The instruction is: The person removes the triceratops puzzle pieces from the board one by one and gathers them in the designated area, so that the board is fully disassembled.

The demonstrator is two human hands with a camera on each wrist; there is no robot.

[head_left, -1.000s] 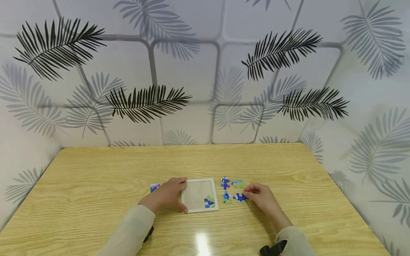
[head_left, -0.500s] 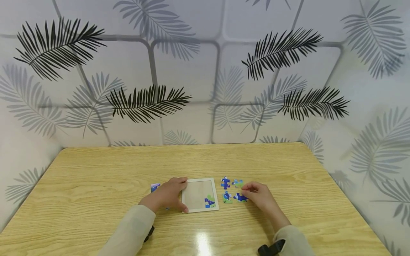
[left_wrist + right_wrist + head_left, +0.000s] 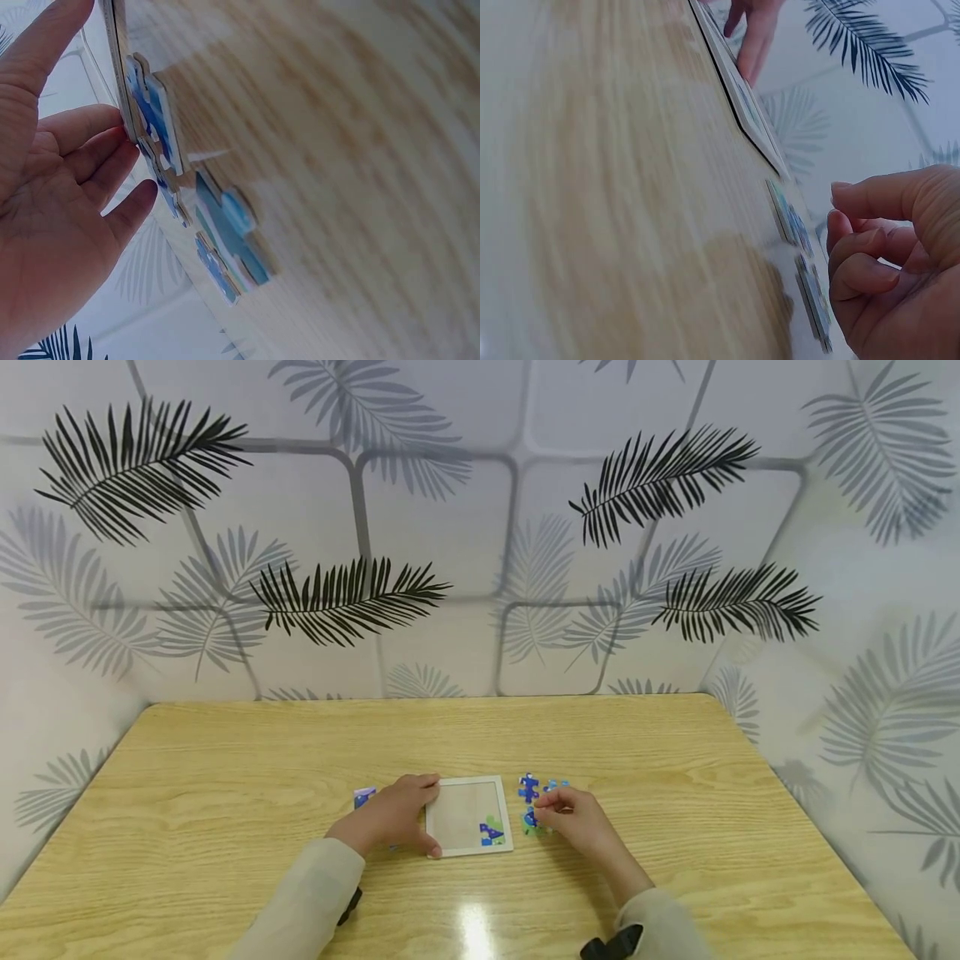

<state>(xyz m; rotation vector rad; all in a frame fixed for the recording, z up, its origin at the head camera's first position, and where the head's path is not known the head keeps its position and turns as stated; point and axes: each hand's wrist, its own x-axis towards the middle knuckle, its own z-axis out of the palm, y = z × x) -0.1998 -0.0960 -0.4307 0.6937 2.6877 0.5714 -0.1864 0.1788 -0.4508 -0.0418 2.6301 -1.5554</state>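
Observation:
My left hand (image 3: pixel 397 812) spans the left side of a square wooden puzzle frame (image 3: pixel 507 827), thumb at its near corner and fingers at its far corner, fingers nearly straight. Joined blue and green jigsaw pieces (image 3: pixel 491 833) lie in the frame's near right corner. Right of the frame, my right hand (image 3: pixel 581 821) hovers low over loose pieces, among them a dark blue one (image 3: pixel 528 787) and a blue-green one (image 3: pixel 530 821). In the right wrist view its fingers (image 3: pixel 866 277) are loosely bent, thumb apart from the index finger, nothing visible between them. The hand hides another piece in the head view.
More loose jigsaw pieces (image 3: pixel 232 232) lie left of the frame, partly hidden by my left hand in the head view. Everything lies on a wood-grain table (image 3: pixel 285 752), with a leaf-patterned wall covering (image 3: pixel 450 552) behind it.
My right hand has moved left, from beside the dark blue piece at the right to over the pieces nearer the frame. The left hand and the frame stay in place.

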